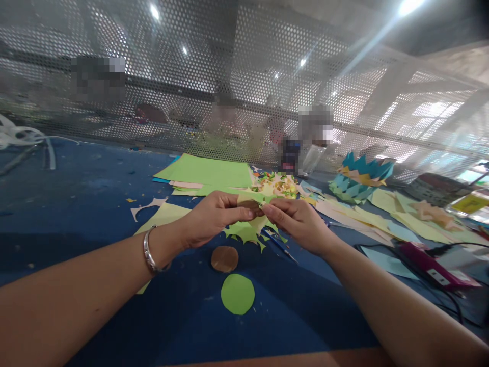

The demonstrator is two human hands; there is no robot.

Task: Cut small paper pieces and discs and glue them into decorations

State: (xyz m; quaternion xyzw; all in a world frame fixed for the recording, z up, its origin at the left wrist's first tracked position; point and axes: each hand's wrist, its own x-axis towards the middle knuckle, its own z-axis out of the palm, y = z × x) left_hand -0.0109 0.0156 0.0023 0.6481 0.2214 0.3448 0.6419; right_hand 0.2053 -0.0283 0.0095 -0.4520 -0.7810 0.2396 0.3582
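Observation:
Over the blue table, my left hand pinches a piece of yellow-green paper between thumb and fingers. My right hand is closed on the right side of the same paper, close to my left fingertips. Layers or folds show at its edge; its full shape is hidden by my fingers. Under my hands lie jagged green paper scraps and a thin blue pointed tool. Nearer to me are a brown disc and, just below it, a round light-green paper.
A stack of green sheets lies behind my hands, beside a pile of small cut bits. Zigzag paper crowns stand back right. A magenta power strip with cables lies at right. A perforated metal screen borders the far side.

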